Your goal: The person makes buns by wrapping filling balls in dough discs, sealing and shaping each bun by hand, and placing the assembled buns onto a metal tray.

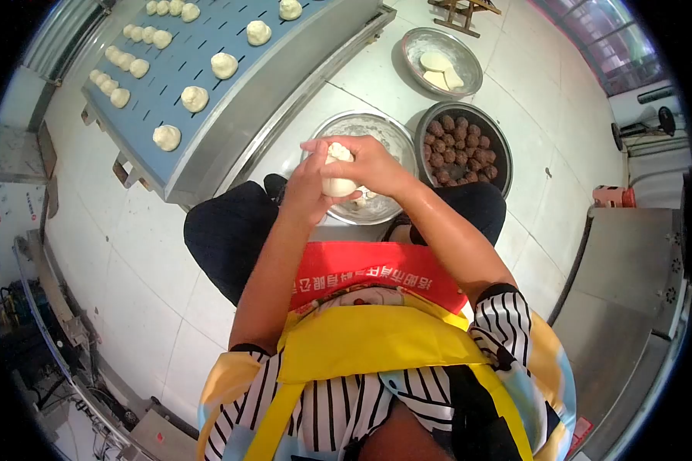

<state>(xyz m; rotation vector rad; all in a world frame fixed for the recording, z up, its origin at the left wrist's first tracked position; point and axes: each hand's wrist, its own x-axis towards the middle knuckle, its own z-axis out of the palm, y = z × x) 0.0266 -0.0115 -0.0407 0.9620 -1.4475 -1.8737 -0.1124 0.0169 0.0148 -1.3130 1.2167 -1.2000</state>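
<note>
A pale dough ball (339,185) with a pinched, bumpy top is held between my two hands. My left hand (306,189) is wrapped around its left side. From the right, my right hand (372,164) closes over it, fingers curled round the gathered top. Directly below the hands is a metal basin (398,129) dusted with flour, with some dough bits in it. A bowl of round brown filling balls (460,150) stands to the right of this basin.
Rows of finished dough balls (224,65) sit on a blue slotted conveyor (150,96) at upper left. A farther basin (469,84) holds several flat dough pieces (438,69). A wooden stool (463,14) stands behind it. Steel equipment (623,269) is on the right.
</note>
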